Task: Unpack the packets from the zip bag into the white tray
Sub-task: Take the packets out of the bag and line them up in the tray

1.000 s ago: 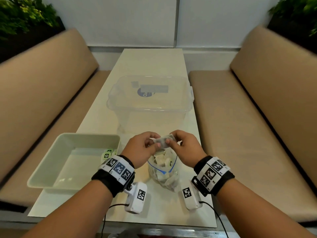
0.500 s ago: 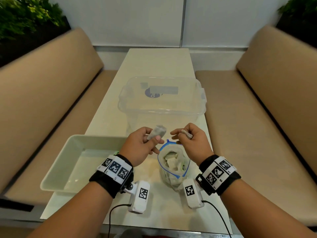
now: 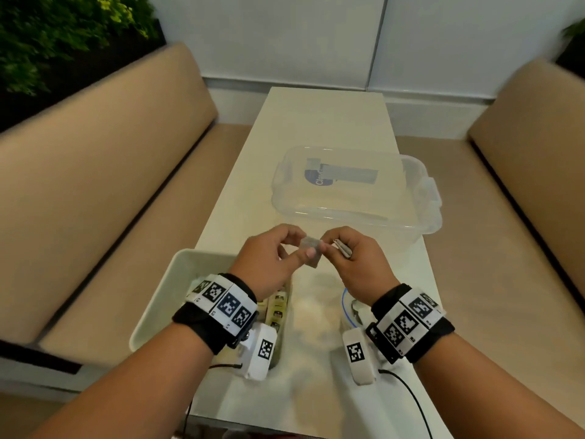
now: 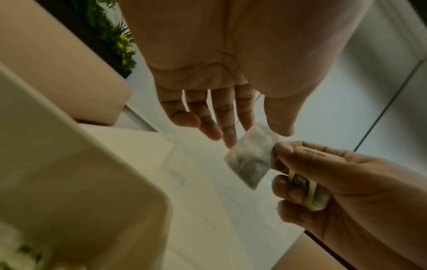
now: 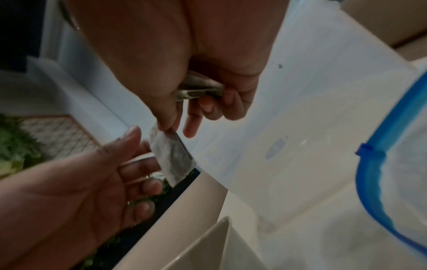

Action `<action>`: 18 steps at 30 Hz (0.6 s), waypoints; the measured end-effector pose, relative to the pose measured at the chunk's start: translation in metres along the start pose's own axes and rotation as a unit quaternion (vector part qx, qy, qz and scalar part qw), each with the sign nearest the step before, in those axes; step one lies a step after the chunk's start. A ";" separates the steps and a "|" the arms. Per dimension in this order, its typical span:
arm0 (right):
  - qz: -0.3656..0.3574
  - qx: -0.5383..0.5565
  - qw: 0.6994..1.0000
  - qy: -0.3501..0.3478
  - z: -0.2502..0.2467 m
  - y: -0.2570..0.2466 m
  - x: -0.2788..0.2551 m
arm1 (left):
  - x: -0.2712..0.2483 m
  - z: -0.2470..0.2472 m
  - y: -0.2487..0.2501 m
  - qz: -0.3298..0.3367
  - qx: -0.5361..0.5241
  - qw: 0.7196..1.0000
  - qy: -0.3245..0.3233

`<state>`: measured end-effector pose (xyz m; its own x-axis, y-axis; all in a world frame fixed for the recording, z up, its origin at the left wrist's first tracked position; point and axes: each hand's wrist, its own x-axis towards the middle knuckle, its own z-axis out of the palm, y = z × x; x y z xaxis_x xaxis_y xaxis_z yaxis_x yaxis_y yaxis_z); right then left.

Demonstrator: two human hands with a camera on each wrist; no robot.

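A small grey-white packet hangs between my two hands above the table. My right hand pinches its corner between thumb and forefinger. The other right fingers curl round a second, folded packet. My left hand has relaxed, nearly straight fingers that touch the back of the hanging packet; its thumb lies beside it. The white tray sits under my left wrist with several packets inside. The zip bag, blue-rimmed, lies open under my right wrist.
A clear plastic bin stands just beyond the hands in the middle of the narrow white table. Tan bench seats run along both sides. A plant grows behind the left bench.
The hands, apart half a second ago, have met again. The packet that my left hand held is now pinched by my right thumb and forefinger, and the left fingers have loosened.
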<state>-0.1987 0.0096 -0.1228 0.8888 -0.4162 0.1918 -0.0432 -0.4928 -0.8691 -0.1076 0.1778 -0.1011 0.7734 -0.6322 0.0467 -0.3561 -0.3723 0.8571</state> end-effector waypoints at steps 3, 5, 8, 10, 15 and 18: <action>-0.019 -0.039 0.999 -0.019 0.015 -0.010 0.004 | 0.004 -0.024 0.000 0.069 0.059 0.996 -0.005; -0.017 -0.032 0.999 -0.021 0.025 -0.016 0.007 | 0.006 -0.035 -0.003 0.094 0.092 0.991 -0.021; -0.012 -0.014 1.000 -0.012 0.039 -0.021 0.008 | 0.007 -0.045 -0.011 0.091 0.061 0.994 -0.015; -0.003 -0.008 1.000 -0.001 0.047 -0.022 0.007 | 0.008 -0.050 -0.016 0.077 0.004 0.997 -0.006; 0.007 0.008 1.000 0.026 0.062 -0.027 0.011 | 0.014 -0.068 -0.027 0.096 -0.024 0.993 -0.061; 0.020 0.018 1.000 0.013 0.067 -0.030 0.013 | 0.017 -0.082 -0.030 0.124 0.048 0.986 -0.096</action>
<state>-0.1556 0.0704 -0.1252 0.8750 -0.4543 0.1674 -0.0618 -0.4478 -0.8920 -0.0407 0.2342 -0.0843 0.5459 -0.8255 0.1435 -0.5776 -0.2467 0.7781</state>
